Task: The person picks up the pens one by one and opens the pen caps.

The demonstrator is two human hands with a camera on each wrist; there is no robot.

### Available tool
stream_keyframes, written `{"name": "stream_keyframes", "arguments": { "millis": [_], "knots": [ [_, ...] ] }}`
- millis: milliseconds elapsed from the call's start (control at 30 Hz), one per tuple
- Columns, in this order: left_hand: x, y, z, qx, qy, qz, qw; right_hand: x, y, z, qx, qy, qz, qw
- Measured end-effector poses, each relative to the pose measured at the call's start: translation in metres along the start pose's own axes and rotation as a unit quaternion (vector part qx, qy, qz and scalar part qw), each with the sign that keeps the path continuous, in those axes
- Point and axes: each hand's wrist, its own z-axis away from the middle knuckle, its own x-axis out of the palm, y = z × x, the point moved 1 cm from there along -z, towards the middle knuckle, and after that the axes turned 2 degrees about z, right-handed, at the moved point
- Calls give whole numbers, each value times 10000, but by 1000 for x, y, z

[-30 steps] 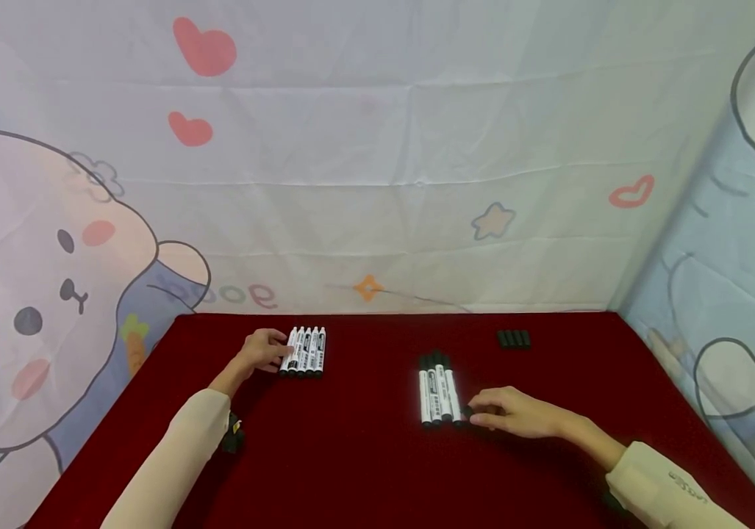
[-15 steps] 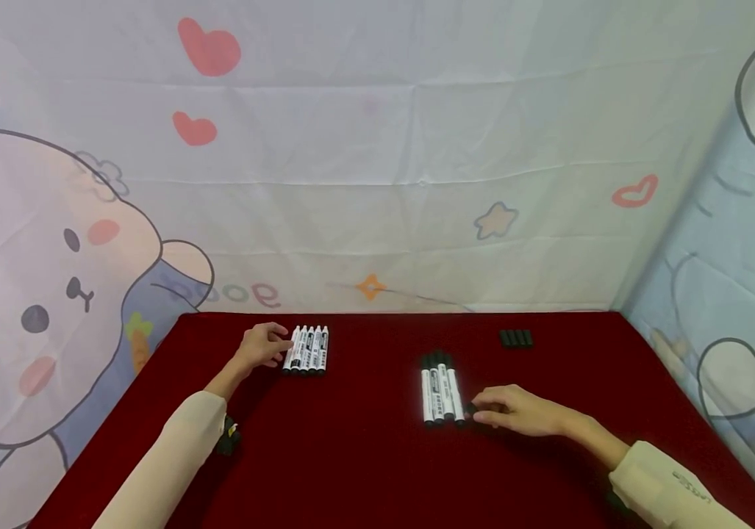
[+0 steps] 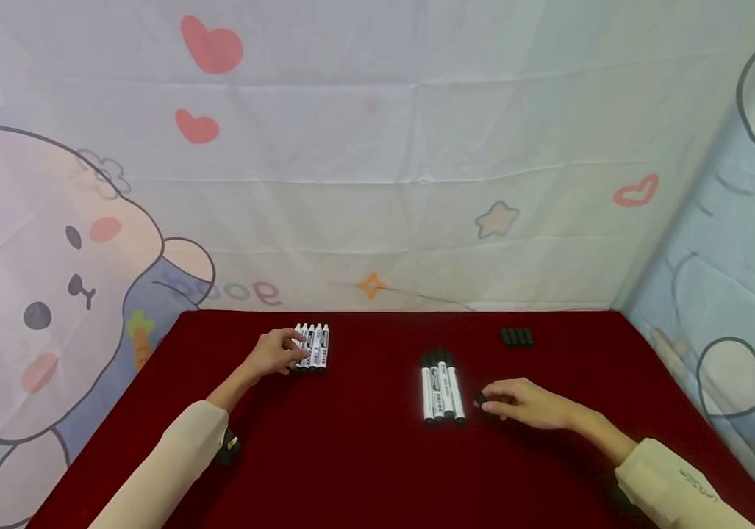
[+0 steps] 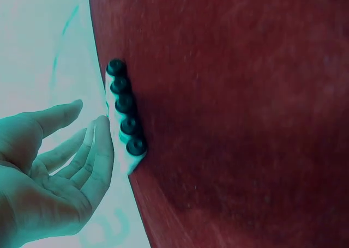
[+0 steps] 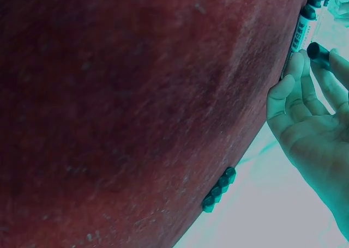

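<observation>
In the head view my left hand hovers over the left side of a row of white markers without caps, hiding part of it. The left wrist view shows that hand's fingers loosely bent with nothing between them, and the markers' black ends beside the fingertips. My right hand pinches a small black marker cap between thumb and finger. Just left of this hand lie several capped white markers, side by side and apart from it.
A short row of black caps lies at the far right of the dark red tabletop. Behind the table's back edge hangs a pale printed cloth, and a similar cloth stands along the right side.
My left hand has shifted right and now covers part of the uncapped row. The right hand has moved slightly right and up with the cap, widening the gap to the capped markers.
</observation>
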Motion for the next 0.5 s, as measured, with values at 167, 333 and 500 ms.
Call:
{"name": "stream_keyframes", "arguments": {
  "millis": [167,333,500],
  "knots": [
    [12,6,3,73,-151,-38,9999,-4,7,3,-4,80,12,10000],
    [24,14,5,300,-280,33,9992,-8,12,6,58,179,-35,9998],
    [33,21,7,421,-435,107,9981,-11,17,9,77,243,-39,9997]
  ]
}}
